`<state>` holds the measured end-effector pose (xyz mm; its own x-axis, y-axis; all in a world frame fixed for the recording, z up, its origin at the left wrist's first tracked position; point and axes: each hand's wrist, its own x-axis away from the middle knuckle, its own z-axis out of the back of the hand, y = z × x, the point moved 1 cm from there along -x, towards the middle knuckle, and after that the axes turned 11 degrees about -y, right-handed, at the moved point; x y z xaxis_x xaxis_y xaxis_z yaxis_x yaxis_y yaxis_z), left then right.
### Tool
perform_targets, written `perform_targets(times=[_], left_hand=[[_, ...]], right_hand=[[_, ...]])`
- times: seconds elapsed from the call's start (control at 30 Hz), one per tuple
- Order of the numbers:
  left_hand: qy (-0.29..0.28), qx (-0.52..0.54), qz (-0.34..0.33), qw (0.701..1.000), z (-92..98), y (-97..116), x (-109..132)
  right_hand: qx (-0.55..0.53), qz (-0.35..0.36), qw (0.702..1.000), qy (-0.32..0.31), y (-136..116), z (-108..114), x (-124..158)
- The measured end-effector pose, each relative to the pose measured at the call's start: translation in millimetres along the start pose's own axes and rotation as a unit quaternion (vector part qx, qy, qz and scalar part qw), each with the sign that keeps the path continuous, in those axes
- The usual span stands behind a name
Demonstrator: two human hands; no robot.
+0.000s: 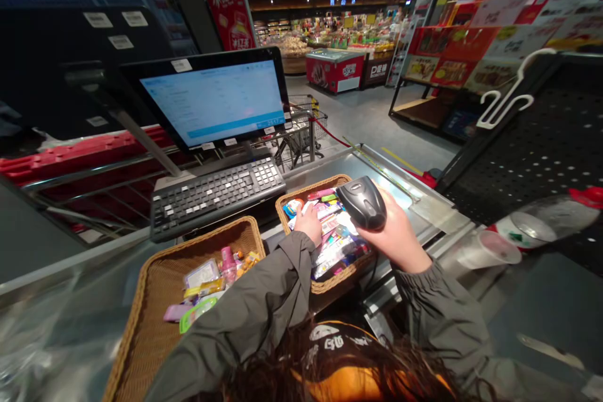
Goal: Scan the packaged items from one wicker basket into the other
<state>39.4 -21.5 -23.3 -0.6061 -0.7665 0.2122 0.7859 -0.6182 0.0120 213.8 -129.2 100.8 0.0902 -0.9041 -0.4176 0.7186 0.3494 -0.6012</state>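
My right hand (398,235) is wrapped round a black handheld barcode scanner (362,202), held over the right side of a wicker basket (325,286). Inside that basket lie many small colourful packets (330,245), some shiny. My left hand (308,224) reaches in among them at the basket's left side. Its fingers are bent at the packets, closed on something I cannot make out. To the left, a larger wicker basket (136,320) holds a few loose items: a pink bottle (228,265), a green-edged pack (198,314) and a yellow pack (205,289). My left sleeve partly covers this basket.
Behind the baskets stand a black keyboard (217,195) and a monitor (217,103) on the metal counter (61,314). At right are a plastic cup (490,251) and a white hanger (506,94) on a black perforated panel. Shopping carts (301,138) stand beyond.
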Motion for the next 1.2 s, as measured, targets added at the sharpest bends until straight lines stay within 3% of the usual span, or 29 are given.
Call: perform_targets(times=[0.13,0.23,0.4,0.53,0.83,1.2], left_hand=[[0.028,0.026,0.012,0.999,15.3,-7.2,5.0],[0.064,0.058,0.01,0.996,37.2,-18.6,14.9],[0.171,0.101,-0.027,0.98,79.5,-42.4,44.9],[0.254,0.087,-0.045,0.962,99.6,-55.9,71.7],[0.396,0.006,-0.06,0.916,113.9,-74.8,115.1],[0.45,-0.059,-0.054,0.89,113.1,-111.5,153.7]], right_hand=[[-0.005,0.0,1.0,0.001,2.6,0.6,-2.9],[-0.002,0.001,1.0,0.001,3.7,0.5,-3.0],[0.001,-0.004,1.0,0.012,-0.4,-1.0,-1.6],[0.003,0.004,1.0,0.017,-11.3,-3.4,-0.1],[0.013,0.025,1.0,-0.012,-41.8,-15.3,2.5],[0.006,0.081,0.994,-0.075,-78.7,-47.7,3.6]])
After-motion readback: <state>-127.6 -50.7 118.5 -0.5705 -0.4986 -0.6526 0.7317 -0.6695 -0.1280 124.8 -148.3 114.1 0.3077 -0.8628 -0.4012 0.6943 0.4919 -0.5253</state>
